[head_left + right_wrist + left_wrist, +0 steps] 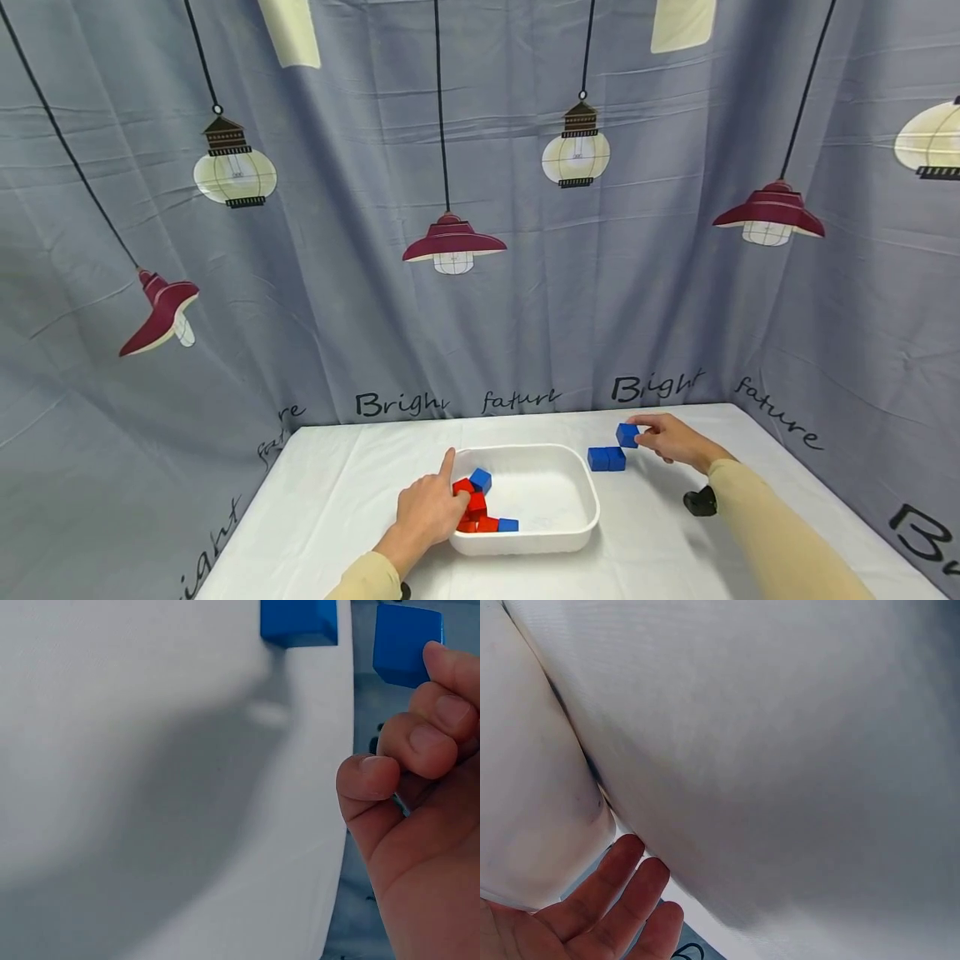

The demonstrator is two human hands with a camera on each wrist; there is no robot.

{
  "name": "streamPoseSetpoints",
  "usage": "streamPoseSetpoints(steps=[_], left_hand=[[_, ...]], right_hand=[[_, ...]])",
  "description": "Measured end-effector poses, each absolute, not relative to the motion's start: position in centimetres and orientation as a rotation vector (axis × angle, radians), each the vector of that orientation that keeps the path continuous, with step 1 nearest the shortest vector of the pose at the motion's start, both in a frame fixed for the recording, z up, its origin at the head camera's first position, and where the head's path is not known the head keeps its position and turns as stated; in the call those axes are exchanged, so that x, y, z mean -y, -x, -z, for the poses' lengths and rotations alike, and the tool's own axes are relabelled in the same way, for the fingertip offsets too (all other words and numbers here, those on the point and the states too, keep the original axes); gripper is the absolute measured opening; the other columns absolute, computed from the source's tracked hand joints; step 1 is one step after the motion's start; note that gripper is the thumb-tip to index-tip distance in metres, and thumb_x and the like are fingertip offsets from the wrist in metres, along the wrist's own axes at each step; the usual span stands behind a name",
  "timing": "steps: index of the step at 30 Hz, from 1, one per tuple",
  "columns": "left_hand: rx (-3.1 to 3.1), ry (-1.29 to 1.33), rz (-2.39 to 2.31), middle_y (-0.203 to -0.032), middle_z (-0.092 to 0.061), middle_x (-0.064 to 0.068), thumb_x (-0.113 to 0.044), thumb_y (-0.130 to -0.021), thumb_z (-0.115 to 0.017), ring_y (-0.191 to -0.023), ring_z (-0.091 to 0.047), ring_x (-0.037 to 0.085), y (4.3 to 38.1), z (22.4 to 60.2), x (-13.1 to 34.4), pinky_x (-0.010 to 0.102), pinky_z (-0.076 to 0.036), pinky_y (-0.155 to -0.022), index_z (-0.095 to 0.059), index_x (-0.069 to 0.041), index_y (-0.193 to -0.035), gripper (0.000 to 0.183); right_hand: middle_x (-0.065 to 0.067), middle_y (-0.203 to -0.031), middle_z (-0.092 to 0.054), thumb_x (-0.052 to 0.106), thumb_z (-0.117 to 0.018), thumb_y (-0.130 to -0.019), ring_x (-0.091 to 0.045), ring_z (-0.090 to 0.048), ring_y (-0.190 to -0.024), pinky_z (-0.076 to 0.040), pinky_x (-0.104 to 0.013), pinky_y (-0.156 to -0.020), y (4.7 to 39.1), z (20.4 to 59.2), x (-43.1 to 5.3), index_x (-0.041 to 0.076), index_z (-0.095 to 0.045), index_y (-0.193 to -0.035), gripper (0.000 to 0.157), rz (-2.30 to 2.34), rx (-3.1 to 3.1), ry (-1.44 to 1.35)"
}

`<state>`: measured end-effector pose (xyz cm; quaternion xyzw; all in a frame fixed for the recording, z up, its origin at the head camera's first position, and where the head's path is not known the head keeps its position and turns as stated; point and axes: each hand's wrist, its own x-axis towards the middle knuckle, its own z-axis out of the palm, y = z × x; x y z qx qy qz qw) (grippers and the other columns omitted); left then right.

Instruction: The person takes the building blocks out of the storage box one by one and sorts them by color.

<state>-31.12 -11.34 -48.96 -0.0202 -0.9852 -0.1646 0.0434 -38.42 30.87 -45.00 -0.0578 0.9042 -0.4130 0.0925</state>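
Observation:
A white rectangular box (540,546) stands on the table with several red cubes (477,503) and a few blue cubes (481,479) at its left end. My left hand (429,510) holds the box's left wall, thumb over the rim and index finger stretched along it. In the left wrist view, other fingers (622,900) lie against the outside of the box. Right of the box, my right hand (672,440) pinches a blue cube (405,645), raised off the table. Just below it, two blue cubes (606,459) sit side by side on the cloth.
A white cloth covers the table (352,467). Behind and at both sides hangs a grey-blue curtain (360,317) printed with lamps and lettering, close to the table's edges.

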Motion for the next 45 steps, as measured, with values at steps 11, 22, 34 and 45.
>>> streamPoseSetpoints(steps=[11,22,34,45], left_hand=[[3.008,0.064,0.506,-0.102,-0.069,0.012,-0.038,-0.091,-0.059,-0.083,-0.06,0.025,31.1,48.9,11.2,0.05,-0.053,-0.079,-0.037,-0.015,-0.156,0.072],[3.007,0.054,0.489,-0.102,-0.069,0.012,-0.038,-0.091,-0.059,-0.082,-0.06,0.024,31.3,48.5,11.4,0.049,-0.054,-0.078,-0.037,-0.015,-0.156,0.073],[3.053,0.019,0.511,-0.103,-0.069,0.011,-0.038,-0.089,-0.062,-0.083,-0.059,0.024,30.8,49.4,11.5,0.053,-0.054,-0.083,-0.039,-0.014,-0.155,0.074],[3.036,0.035,0.515,-0.102,-0.069,0.011,-0.038,-0.09,-0.061,-0.084,-0.061,0.024,31.2,49.1,11.1,0.053,-0.053,-0.083,-0.038,-0.014,-0.155,0.073]], right_hand=[[-0.011,-0.084,-0.052,0.011,-0.056,-0.099,-0.017,-0.041,-0.054,-0.041,-0.03,-0.054,38.9,46.5,-32.4,0.0,-0.05,-0.142,0.044,1.226,-2.711,0.102],[-0.008,-0.074,-0.053,0.009,-0.057,-0.098,-0.018,-0.047,-0.055,-0.042,-0.032,-0.056,38.9,47.7,-32.2,-0.001,-0.052,-0.141,0.044,1.244,-2.698,0.082],[-0.005,-0.068,-0.053,0.006,-0.059,-0.095,-0.016,-0.048,-0.053,-0.04,-0.029,-0.057,38.2,50.2,-31.0,0.002,-0.057,-0.136,0.041,1.19,-2.706,0.037],[-0.004,-0.065,-0.051,0.009,-0.061,-0.096,-0.017,-0.047,-0.054,-0.039,-0.029,-0.059,38.1,49.7,-31.1,0.003,-0.057,-0.138,0.043,1.177,-2.725,0.036]])
